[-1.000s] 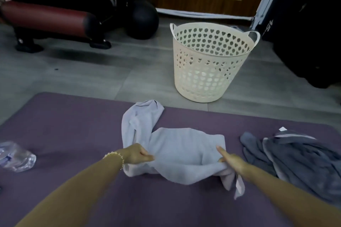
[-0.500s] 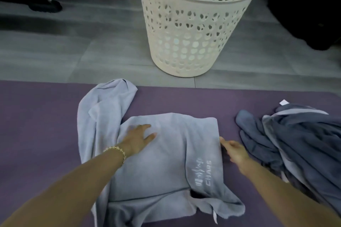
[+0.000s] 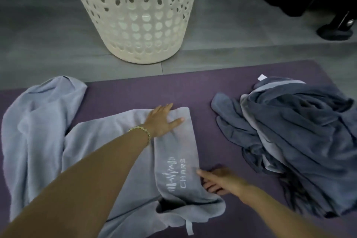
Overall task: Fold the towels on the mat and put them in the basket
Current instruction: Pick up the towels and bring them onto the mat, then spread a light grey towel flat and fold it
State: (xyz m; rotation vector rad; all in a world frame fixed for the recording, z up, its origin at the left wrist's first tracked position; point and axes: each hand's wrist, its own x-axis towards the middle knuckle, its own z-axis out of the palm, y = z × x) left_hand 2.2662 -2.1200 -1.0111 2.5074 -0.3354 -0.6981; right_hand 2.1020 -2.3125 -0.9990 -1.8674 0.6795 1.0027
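A light lilac-grey towel (image 3: 92,147) with a white CHARS logo lies partly spread on the purple mat (image 3: 202,87), its left part bunched up. My left hand (image 3: 161,120) presses flat on the towel's far right corner, fingers apart. At the towel's right edge, beside the logo, is my right hand (image 3: 217,180); its fingers curl at the hem and its thumb touches the cloth. A heap of dark grey towels (image 3: 293,141) sits crumpled on the mat's right side. The cream basket (image 3: 135,15) with heart-shaped holes stands on the floor just beyond the mat.
Grey floor tiles (image 3: 38,35) surround the basket. Dark equipment with a black foot (image 3: 334,33) stands at the far right.
My view has dropped closer to the mat. My left hand has slid right across the towel to its far right corner. My right hand has moved down the towel's right edge.
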